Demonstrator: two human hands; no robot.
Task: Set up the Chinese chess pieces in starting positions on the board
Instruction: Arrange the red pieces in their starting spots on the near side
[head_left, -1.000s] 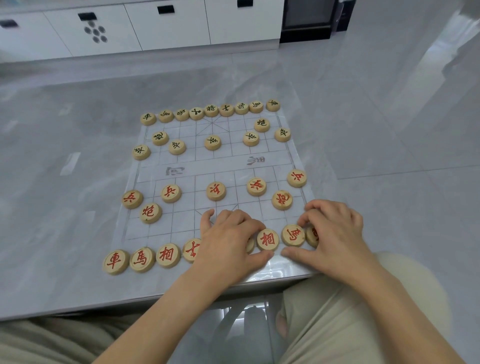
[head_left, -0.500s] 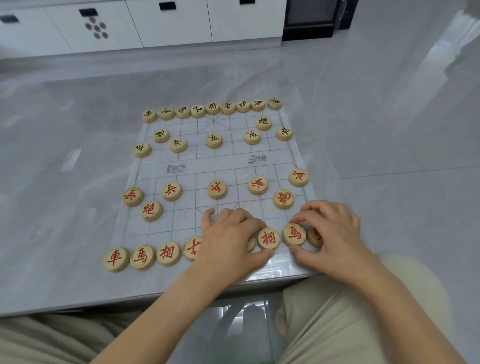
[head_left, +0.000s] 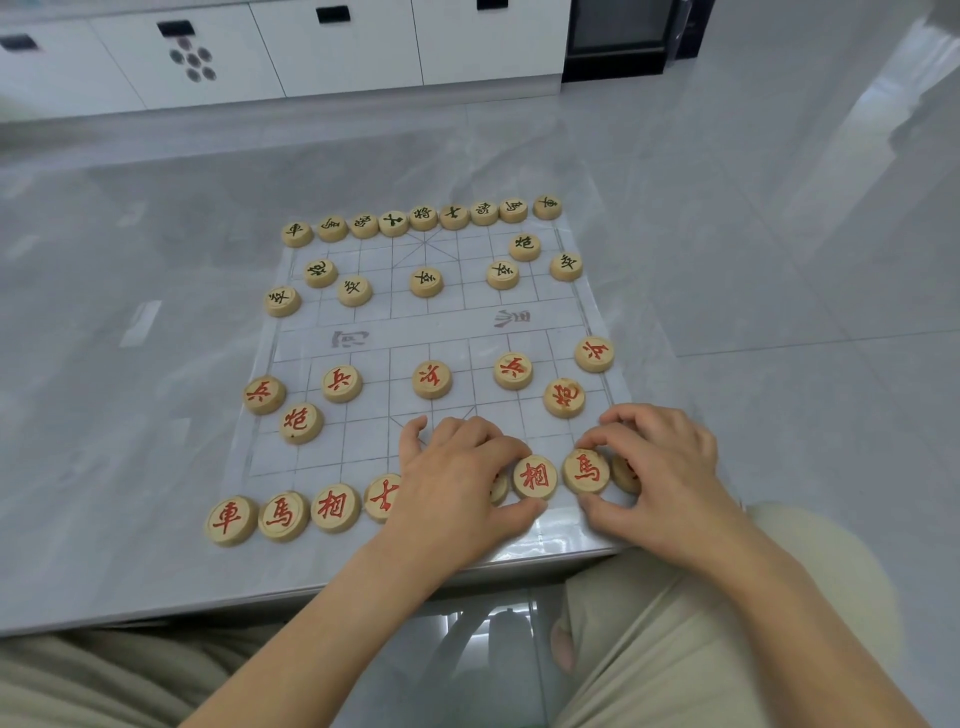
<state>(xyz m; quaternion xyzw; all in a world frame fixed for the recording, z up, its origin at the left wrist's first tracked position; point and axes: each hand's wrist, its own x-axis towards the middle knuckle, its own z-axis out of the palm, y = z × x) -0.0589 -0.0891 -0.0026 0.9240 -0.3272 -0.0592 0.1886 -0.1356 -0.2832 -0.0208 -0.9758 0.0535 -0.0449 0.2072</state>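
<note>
Low at the left of the frame, a row of red pieces (head_left: 283, 514) lines the near edge of the board (head_left: 363, 447). At lower centre the left hand (head_left: 457, 488) lies curled over that row, thumb and forefinger pinching the elephant piece (head_left: 535, 477). Just to its right, the right hand (head_left: 660, 467) pinches the horse piece (head_left: 587, 470) — a further piece (head_left: 625, 473) sits half hidden under its fingers.

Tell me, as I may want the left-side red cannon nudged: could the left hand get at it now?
Probably yes. The left hand lies over near-row pieces, and only bare board lies between it and the left red cannon.
</note>
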